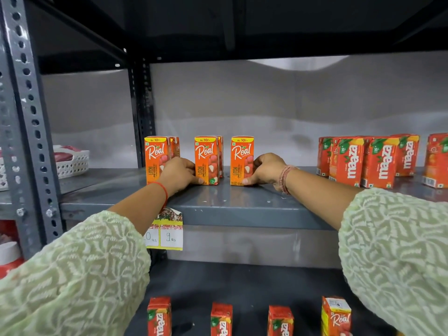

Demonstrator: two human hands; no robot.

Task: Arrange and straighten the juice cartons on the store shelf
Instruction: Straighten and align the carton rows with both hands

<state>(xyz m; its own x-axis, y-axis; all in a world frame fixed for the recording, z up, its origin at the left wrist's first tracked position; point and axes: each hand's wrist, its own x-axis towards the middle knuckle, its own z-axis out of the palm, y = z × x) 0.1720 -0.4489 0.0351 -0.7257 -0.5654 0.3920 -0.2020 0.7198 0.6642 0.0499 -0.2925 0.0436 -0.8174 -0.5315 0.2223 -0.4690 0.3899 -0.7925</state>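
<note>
Three orange Real litchi cartons stand upright in a row on the grey metal shelf (pixel 242 207). My left hand (pixel 178 174) sits between the left carton (pixel 156 158) and the middle carton (pixel 206 160), fingers against the middle carton's left side and thumb at its base. My right hand (pixel 265 169) grips the right side of the right carton (pixel 241 160), thumb at its front bottom corner. More Real cartons stand behind the left and middle ones. To the right stands a group of red Maaza cartons (pixel 378 162).
A price tag (pixel 169 230) hangs from the shelf's front edge. The lower shelf holds several Maaza cartons (pixel 221 318) and one Real carton (pixel 336 316). A white basket (pixel 72 163) sits in the left bay behind the perforated upright (pixel 26 117).
</note>
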